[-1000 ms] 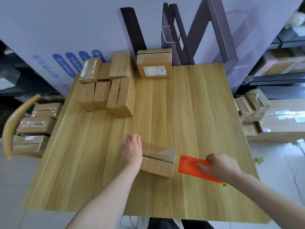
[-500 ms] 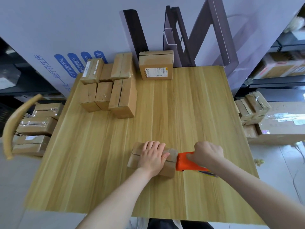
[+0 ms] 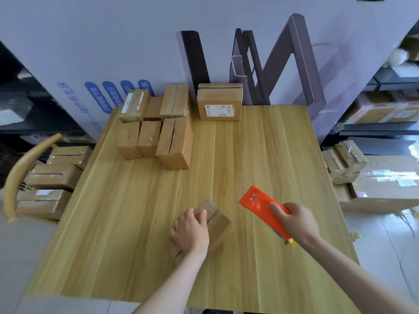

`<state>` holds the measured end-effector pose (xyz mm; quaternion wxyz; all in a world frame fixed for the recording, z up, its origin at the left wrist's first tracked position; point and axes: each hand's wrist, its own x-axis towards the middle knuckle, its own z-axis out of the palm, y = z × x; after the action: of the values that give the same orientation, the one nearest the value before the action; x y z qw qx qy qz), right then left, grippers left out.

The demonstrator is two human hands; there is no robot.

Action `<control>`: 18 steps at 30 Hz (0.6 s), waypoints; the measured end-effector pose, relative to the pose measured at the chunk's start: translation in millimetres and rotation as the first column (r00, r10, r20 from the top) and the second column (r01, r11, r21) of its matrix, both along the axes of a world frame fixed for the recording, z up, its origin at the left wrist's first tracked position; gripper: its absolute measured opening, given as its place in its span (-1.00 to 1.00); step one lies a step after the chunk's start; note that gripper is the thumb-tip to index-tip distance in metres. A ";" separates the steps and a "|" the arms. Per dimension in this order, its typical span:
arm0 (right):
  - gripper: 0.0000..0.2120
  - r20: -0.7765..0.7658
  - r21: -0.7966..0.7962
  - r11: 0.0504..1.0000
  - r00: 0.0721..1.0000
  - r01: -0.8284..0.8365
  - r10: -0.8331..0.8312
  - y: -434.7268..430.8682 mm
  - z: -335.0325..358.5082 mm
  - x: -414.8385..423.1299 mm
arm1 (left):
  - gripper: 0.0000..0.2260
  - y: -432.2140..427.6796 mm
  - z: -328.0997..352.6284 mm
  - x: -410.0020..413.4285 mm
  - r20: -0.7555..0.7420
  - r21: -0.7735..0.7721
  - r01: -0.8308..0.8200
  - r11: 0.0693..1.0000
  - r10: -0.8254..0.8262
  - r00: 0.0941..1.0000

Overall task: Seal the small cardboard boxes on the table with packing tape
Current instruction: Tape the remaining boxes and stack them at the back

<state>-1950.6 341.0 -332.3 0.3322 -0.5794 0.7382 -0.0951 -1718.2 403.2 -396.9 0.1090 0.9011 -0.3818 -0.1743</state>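
A small cardboard box [image 3: 216,219] lies turned at an angle near the front of the wooden table [image 3: 260,155]. My left hand [image 3: 190,231] grips its near end, thumb on the top flap beside the seam. My right hand [image 3: 297,220] holds an orange tape dispenser [image 3: 258,201] just right of the box, lifted clear of it and pointing up and away. Several more small cardboard boxes [image 3: 156,130] stand grouped at the table's back left, their top seams visible.
A larger labelled box [image 3: 218,102] stands at the table's back middle. A wooden chair [image 3: 15,177] on the left holds stacked boxes [image 3: 54,177]. More boxes [image 3: 344,162] sit on a big carton at the right.
My right hand pulled the orange dispenser off the box and swung it up to the right. My left hand turned the box to a diagonal and moved to its near end.
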 end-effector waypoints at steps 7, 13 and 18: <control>-0.75 0.407 -0.192 0.981 0.910 -0.002 0.081 10.7 51.8 12.6 | -0.84 -16.4 54.2 -3.0 -0.697 -0.307 -0.347 0.886 0.039 0.716; -0.62 0.364 -0.305 0.946 0.905 -0.109 0.222 16.8 72.3 25.2 | -0.67 -24.5 135.8 6.2 -0.889 -0.354 -0.129 0.926 -0.291 0.354; -0.53 0.339 -0.352 0.923 0.899 -0.152 0.277 18.7 75.1 28.4 | -0.80 -19.8 144.7 16.8 -0.877 -0.360 -0.100 0.927 -0.300 0.375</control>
<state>-1922.2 359.6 -257.2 0.3808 -0.6740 0.5648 -0.2860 -1701.4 383.3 -252.2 0.4520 0.5893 -0.3354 -0.5796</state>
